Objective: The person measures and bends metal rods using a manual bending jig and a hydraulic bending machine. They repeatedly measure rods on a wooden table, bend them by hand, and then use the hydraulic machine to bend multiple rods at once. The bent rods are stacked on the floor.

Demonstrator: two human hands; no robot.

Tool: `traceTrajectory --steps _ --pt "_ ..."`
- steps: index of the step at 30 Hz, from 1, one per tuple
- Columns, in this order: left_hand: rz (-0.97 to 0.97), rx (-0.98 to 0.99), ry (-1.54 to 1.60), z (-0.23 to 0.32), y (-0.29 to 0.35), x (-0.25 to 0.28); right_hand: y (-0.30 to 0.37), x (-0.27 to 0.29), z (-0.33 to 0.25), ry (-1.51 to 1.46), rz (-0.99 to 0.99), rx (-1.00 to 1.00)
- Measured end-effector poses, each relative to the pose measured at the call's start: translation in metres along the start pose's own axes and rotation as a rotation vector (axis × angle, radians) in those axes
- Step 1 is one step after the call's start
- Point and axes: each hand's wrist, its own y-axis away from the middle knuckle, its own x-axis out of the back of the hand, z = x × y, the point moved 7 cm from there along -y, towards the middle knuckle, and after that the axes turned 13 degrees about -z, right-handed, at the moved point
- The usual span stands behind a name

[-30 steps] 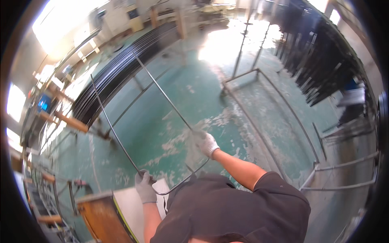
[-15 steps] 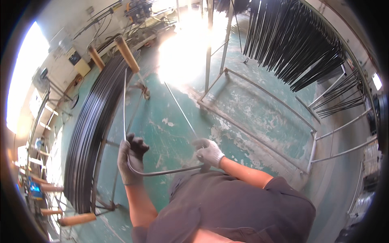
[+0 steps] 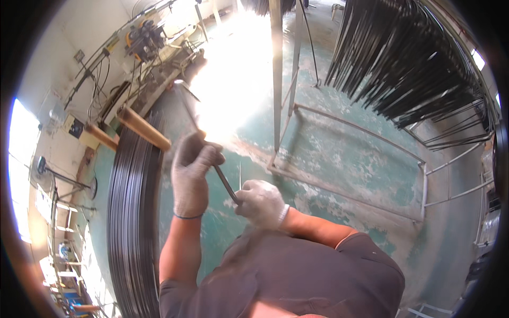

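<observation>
My left hand, in a grey work glove, is closed around a thin bent metal rod in front of my chest. One stretch of the rod runs up past this hand to a bend near the bright glare. Lower and to the right, my right hand, also gloved, grips the rod close to where it meets the fingers. The rod's full shape is hard to read from this angle. Left of my hands lies a long bundle of dark metal rods, beside upright wooden-looking posts.
Many dark rods hang in a row from a rack at the upper right. A low metal frame stands on the worn green floor. Machinery lines the upper left wall, and a pedestal stand is at the left.
The bent rod has turned from a wide U, open away from me, to a nearly edge-on view. My left hand has risen and moved right, closer to my right hand. The view has shifted too.
</observation>
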Motion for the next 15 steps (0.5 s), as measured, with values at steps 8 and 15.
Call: traceTrajectory --steps 8,15 --pt "-0.144 -0.223 -0.206 -0.024 -0.216 0.046 -0.219 0.069 0.118 -1.002 0.465 -0.184" --pt "-0.154 0.055 0.124 -0.124 -0.316 0.115 -0.349 0.100 0.211 -0.734 0.477 -0.198"
